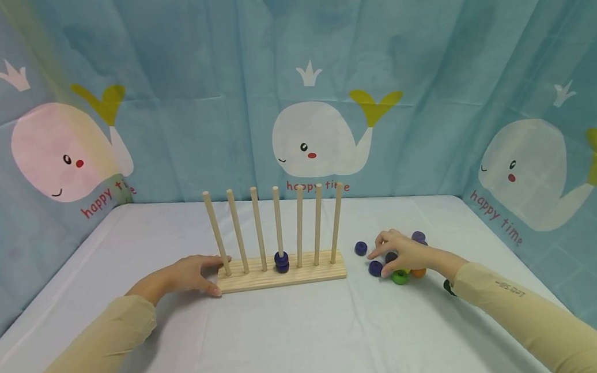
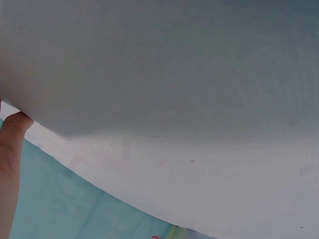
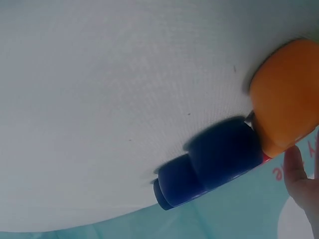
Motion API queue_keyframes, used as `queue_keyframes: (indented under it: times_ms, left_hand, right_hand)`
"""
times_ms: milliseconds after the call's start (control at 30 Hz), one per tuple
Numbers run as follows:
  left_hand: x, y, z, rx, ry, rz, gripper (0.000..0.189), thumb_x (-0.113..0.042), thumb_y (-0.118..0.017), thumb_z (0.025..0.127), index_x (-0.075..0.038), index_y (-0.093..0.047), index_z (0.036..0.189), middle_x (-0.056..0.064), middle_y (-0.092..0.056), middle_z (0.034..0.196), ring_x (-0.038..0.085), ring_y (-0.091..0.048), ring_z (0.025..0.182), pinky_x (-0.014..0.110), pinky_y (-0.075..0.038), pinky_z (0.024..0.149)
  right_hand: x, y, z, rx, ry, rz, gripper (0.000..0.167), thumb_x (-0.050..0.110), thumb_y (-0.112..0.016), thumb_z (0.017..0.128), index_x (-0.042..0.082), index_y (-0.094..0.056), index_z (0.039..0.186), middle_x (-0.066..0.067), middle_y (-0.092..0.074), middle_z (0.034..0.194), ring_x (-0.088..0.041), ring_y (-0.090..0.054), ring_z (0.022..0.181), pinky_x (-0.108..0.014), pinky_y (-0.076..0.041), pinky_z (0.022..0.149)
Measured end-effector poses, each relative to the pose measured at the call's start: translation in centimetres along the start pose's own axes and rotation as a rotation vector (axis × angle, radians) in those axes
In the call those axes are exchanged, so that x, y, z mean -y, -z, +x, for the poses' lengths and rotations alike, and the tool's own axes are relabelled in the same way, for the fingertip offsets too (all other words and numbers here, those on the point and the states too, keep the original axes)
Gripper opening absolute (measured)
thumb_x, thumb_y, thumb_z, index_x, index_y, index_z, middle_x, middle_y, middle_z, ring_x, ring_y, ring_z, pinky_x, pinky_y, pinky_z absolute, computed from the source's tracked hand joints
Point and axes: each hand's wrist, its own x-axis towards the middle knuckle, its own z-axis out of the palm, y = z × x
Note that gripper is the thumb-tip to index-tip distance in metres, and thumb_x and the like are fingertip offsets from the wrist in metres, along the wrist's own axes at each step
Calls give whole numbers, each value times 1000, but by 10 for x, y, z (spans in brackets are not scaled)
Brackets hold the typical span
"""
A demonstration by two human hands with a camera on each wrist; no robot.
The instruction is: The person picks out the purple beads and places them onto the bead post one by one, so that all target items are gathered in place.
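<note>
A wooden peg rack (image 1: 312,274) with several upright pegs stands on the white table. Two dark blue beads (image 1: 282,261) are stacked on its middle peg. My left hand (image 1: 192,273) holds the rack's left end, thumb at the front corner and fingers at the back. To the right of the rack, my right hand (image 1: 404,252) hovers over loose beads. Its thumb and index finger are parted close beside a dark blue bead (image 1: 375,269). In the right wrist view, an orange bead (image 3: 286,97) and blue beads (image 3: 224,152) lie near the thumb.
Another blue bead (image 1: 361,248) lies between rack and right hand. Around that hand are a green bead (image 1: 400,277), an orange one and purple ones (image 1: 418,236). A dark green bead (image 1: 449,287) sits by the right sleeve. A blue whale-print curtain (image 1: 196,130) hangs behind the table.
</note>
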Motion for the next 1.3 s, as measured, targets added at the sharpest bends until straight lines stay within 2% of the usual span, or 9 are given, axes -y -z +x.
queue_keyframes:
  times_ms: [333,667,900,1233,1300]
  left_hand:
    - [0,0,-1,-7,6,-4,85,-38,-85,71,-6,-50,142,27,-43,143,53,-30,133,70,-25,101]
    - [-5,2,-4,-6,9,6,83,-34,-85,72,-5,-49,141,29,-43,142,55,-31,132,70,-25,101]
    - [-4,2,-4,-12,9,10,83,-34,-85,72,-5,-50,142,28,-44,142,54,-31,132,70,-25,101]
    - [-2,0,-3,-10,11,-6,84,-36,-85,72,-5,-50,142,28,-43,143,53,-30,133,69,-25,102]
    - [-2,0,-3,-10,12,-7,84,-36,-85,72,-6,-50,142,28,-43,143,53,-30,133,69,-25,102]
  right_hand:
    - [-1,-2,1,20,-35,-3,35,25,-80,79,9,-75,110,-1,-52,104,-17,-38,94,-34,-36,79]
    - [-1,-3,1,18,-29,8,33,25,-80,79,10,-75,109,1,-51,102,-17,-37,92,-33,-35,77]
    - [-2,-2,1,24,-42,9,34,28,-79,79,10,-76,108,2,-51,102,-16,-37,92,-34,-37,78]
    - [7,11,-4,-30,-68,72,33,23,-79,81,4,-73,108,-9,-61,110,-22,-42,96,-37,-45,74]
    - [9,15,-6,-37,-82,73,32,21,-78,82,3,-73,108,-10,-62,113,-24,-44,99,-42,-46,78]
